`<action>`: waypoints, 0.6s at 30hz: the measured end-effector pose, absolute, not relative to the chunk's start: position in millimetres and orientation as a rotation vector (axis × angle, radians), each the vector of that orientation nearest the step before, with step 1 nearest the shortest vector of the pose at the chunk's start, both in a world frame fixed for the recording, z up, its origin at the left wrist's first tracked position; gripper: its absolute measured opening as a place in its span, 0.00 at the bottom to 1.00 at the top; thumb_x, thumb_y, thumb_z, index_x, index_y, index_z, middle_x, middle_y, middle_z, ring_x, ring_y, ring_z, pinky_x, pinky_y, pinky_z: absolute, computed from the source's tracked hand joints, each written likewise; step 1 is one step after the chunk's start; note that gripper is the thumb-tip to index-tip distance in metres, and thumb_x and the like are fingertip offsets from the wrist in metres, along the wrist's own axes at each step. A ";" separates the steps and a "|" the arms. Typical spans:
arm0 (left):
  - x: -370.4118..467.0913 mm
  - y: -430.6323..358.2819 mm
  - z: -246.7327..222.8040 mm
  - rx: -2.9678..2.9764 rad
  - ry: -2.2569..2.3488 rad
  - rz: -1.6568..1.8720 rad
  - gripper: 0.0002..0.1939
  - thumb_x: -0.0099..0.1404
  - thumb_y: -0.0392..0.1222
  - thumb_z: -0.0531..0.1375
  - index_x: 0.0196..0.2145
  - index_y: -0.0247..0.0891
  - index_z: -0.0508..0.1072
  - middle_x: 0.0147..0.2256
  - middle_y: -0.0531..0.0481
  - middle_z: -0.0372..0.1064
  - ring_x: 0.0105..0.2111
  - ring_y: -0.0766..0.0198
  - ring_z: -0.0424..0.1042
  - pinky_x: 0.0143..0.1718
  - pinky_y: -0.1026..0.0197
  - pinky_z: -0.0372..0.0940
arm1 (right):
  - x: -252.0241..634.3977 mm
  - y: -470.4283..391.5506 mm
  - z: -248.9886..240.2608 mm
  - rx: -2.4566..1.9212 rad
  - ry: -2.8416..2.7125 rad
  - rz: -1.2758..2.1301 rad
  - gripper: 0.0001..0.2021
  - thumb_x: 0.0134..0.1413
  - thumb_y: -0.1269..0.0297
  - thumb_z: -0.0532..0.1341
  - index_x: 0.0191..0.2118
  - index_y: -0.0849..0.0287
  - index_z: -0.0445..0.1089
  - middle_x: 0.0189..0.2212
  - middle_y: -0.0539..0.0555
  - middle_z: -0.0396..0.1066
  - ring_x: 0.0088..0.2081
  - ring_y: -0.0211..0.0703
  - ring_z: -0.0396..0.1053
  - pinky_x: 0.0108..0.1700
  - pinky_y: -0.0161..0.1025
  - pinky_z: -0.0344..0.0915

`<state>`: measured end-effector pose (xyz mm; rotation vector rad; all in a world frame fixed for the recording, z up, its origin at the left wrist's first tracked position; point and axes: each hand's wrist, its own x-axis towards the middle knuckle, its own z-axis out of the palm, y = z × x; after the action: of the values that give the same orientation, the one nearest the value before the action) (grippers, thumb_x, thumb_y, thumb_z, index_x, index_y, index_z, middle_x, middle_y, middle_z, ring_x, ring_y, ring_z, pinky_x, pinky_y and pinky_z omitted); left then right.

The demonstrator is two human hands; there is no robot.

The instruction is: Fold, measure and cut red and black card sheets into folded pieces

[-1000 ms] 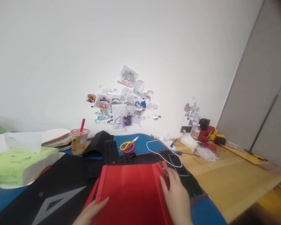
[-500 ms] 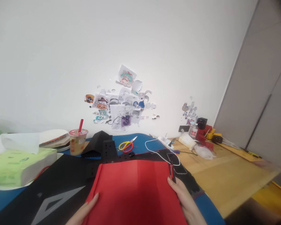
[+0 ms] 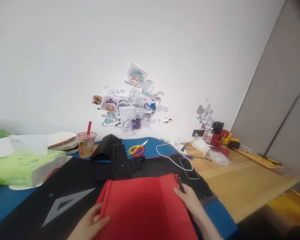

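Note:
A large red sheet (image 3: 145, 206) with a folded strip along its left edge fills the lower middle of the view. My left hand (image 3: 93, 221) grips that left edge, thumb on top and fingers partly behind it. On the opposite side my right hand (image 3: 187, 196) pinches the right edge, and a dark pen (image 3: 180, 184) is held in the same hand, sticking up past the sheet. Behind the sheet lie black pieces with holes (image 3: 118, 161).
Scissors (image 3: 137, 150), a phone (image 3: 189, 168) with a white cable, and a lidded cup (image 3: 87, 145) stand or lie behind. On the left are a tissue pack (image 3: 30, 166) and a triangle ruler (image 3: 66, 204). A bottle (image 3: 208, 136) is at back right.
The view has shifted slightly. The red sheet sits a little lower, and the folded strip has parted more from its left edge. More of my left hand's fingers show. The pen now leans left.

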<state>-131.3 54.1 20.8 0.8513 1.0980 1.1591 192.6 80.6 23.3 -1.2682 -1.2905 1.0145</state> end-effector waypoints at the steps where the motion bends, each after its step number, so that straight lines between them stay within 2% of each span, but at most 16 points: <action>1: -135.2 57.7 16.2 1.050 1.242 1.251 0.44 0.45 0.52 0.67 0.55 0.30 0.57 0.42 0.34 0.73 0.41 0.44 0.73 0.41 0.48 0.69 | 192.3 83.4 21.9 -1.298 -1.316 0.985 0.19 0.44 0.50 0.63 0.31 0.64 0.71 0.28 0.55 0.75 0.33 0.50 0.72 0.35 0.39 0.65; 3: -139.7 63.9 10.9 1.604 1.553 1.366 0.37 0.51 0.49 0.62 0.56 0.31 0.57 0.52 0.30 0.65 0.49 0.43 0.67 0.46 0.46 0.65 | 189.8 89.7 19.8 -1.365 -1.364 0.908 0.17 0.43 0.52 0.62 0.30 0.64 0.72 0.27 0.55 0.75 0.31 0.50 0.71 0.33 0.39 0.64; 4: -138.7 65.7 9.2 1.943 1.658 1.351 0.33 0.53 0.48 0.60 0.55 0.33 0.60 0.55 0.32 0.61 0.53 0.42 0.62 0.49 0.43 0.63 | 187.9 93.2 19.0 -1.398 -1.386 0.866 0.16 0.42 0.52 0.62 0.28 0.64 0.72 0.26 0.55 0.75 0.31 0.50 0.71 0.32 0.38 0.64; 6: -129.4 65.3 3.2 2.626 1.642 1.109 0.27 0.53 0.45 0.59 0.52 0.42 0.66 0.57 0.39 0.59 0.57 0.40 0.55 0.52 0.39 0.57 | 184.5 100.2 19.0 -1.462 -1.425 0.770 0.14 0.41 0.54 0.61 0.24 0.63 0.71 0.23 0.54 0.74 0.29 0.50 0.70 0.31 0.39 0.62; 8: -113.2 60.8 -10.1 3.049 1.402 0.723 0.30 0.53 0.49 0.61 0.54 0.48 0.64 0.55 0.44 0.61 0.54 0.39 0.59 0.50 0.39 0.60 | 184.2 104.2 23.3 -1.512 -1.451 0.666 0.14 0.41 0.54 0.60 0.22 0.61 0.70 0.22 0.54 0.73 0.29 0.51 0.69 0.32 0.40 0.61; 10: -96.9 55.4 -29.5 3.133 1.405 0.524 0.27 0.60 0.49 0.55 0.57 0.50 0.59 0.54 0.42 0.62 0.51 0.41 0.64 0.44 0.43 0.65 | 189.0 100.0 34.2 -1.548 -1.457 0.571 0.14 0.43 0.53 0.58 0.22 0.59 0.69 0.22 0.55 0.72 0.30 0.52 0.69 0.34 0.41 0.61; 11: -90.4 53.3 -39.3 3.113 1.494 0.513 0.27 0.62 0.49 0.53 0.58 0.50 0.55 0.55 0.41 0.60 0.52 0.41 0.63 0.45 0.42 0.64 | 192.9 93.5 42.3 -1.565 -1.453 0.534 0.14 0.44 0.52 0.57 0.23 0.58 0.70 0.23 0.56 0.73 0.31 0.53 0.69 0.35 0.42 0.61; 13: -82.1 51.0 -54.5 3.087 1.560 0.524 0.27 0.64 0.49 0.51 0.59 0.51 0.49 0.56 0.42 0.58 0.53 0.42 0.61 0.45 0.42 0.63 | 200.1 71.4 61.5 -1.564 -1.422 0.454 0.15 0.48 0.52 0.54 0.28 0.57 0.70 0.28 0.58 0.74 0.35 0.54 0.70 0.37 0.42 0.61; 15: -78.1 50.6 -60.3 3.078 1.573 0.539 0.28 0.64 0.53 0.50 0.59 0.51 0.46 0.56 0.41 0.58 0.53 0.40 0.61 0.46 0.41 0.61 | 198.4 42.3 79.2 -1.461 -1.362 0.321 0.17 0.54 0.51 0.50 0.33 0.56 0.71 0.36 0.58 0.73 0.39 0.52 0.69 0.40 0.41 0.62; 16: -77.0 50.7 -59.8 3.069 1.581 0.537 0.29 0.63 0.55 0.50 0.59 0.50 0.47 0.56 0.40 0.58 0.53 0.39 0.61 0.46 0.41 0.61 | 191.3 28.4 85.2 -1.374 -1.363 0.259 0.18 0.55 0.51 0.49 0.33 0.55 0.71 0.36 0.58 0.73 0.38 0.51 0.69 0.38 0.40 0.63; 17: -76.1 50.7 -57.7 3.051 1.592 0.533 0.31 0.62 0.58 0.50 0.59 0.49 0.48 0.56 0.39 0.57 0.54 0.38 0.60 0.46 0.39 0.60 | 179.3 17.2 88.3 -1.322 -1.407 0.217 0.19 0.55 0.50 0.49 0.30 0.54 0.72 0.31 0.57 0.73 0.32 0.50 0.69 0.34 0.39 0.64; 18: -75.3 50.6 -54.7 3.025 1.600 0.525 0.32 0.60 0.61 0.50 0.59 0.48 0.50 0.56 0.38 0.57 0.54 0.37 0.59 0.46 0.38 0.59 | 162.6 10.0 88.3 -1.297 -1.493 0.246 0.18 0.56 0.51 0.50 0.31 0.54 0.73 0.29 0.57 0.73 0.31 0.49 0.70 0.34 0.39 0.65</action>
<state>-75.3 50.6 -54.7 3.0250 1.6003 0.5251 162.6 10.0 88.3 -1.2967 -1.4928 0.2456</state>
